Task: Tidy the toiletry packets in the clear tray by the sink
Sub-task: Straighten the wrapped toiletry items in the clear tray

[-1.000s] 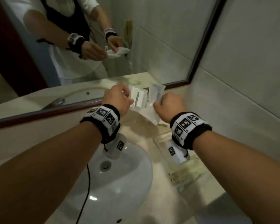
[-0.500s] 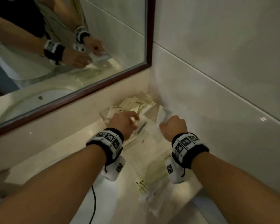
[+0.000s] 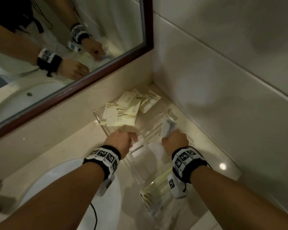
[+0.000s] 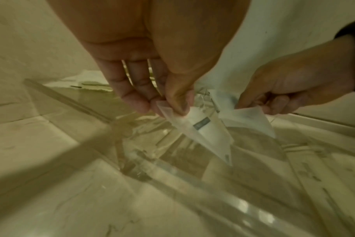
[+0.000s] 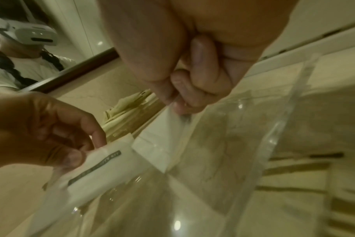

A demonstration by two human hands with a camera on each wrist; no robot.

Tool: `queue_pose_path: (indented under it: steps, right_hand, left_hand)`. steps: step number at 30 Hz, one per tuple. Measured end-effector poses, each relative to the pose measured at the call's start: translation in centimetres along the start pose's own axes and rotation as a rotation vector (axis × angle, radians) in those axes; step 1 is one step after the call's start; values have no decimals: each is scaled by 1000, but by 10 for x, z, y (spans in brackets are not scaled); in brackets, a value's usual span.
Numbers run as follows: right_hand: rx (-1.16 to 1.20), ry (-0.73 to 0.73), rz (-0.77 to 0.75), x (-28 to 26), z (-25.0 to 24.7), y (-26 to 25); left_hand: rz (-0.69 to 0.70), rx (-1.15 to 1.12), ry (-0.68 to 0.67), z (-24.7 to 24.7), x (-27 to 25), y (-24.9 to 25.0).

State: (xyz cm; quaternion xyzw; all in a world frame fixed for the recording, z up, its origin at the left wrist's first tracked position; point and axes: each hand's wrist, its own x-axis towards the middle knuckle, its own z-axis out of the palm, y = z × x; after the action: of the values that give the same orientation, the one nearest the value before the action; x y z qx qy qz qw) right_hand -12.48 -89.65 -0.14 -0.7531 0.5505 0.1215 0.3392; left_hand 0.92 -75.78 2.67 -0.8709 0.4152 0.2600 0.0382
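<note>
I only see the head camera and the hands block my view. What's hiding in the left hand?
Observer: The left hand pinches a white packet between thumb and fingers. The packet has a dark printed bar on it.
Operator: How is the right hand holding its one?
Observer: The right hand pinches a second white packet by its top edge, with the other fingers curled in.
Operator: Are they lying in the tray?
Observer: Not yet. Both packets hang from the fingers, tilted, over the clear tray.
</note>
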Motion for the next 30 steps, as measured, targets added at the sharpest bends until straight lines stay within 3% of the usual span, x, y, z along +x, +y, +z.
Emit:
queue_pose_path:
  steps: [4, 10, 18, 23, 30]
  right_hand:
    - [29, -26, 16, 6, 10, -10]
    - [182, -90, 163, 21, 30, -18]
    - [488, -126, 269, 31, 42, -22]
    - [519, -110, 226, 33, 50, -14]
    - [460, -67, 160, 2, 9, -7]
  left_hand:
    - [35, 119, -15, 2, 7, 3]
    - [76, 323, -52, 10, 13, 10]
    - [99, 271, -131, 20, 14, 18]
    - [103, 254, -138, 24, 14, 21]
    - [142, 180, -110, 25, -4, 29]
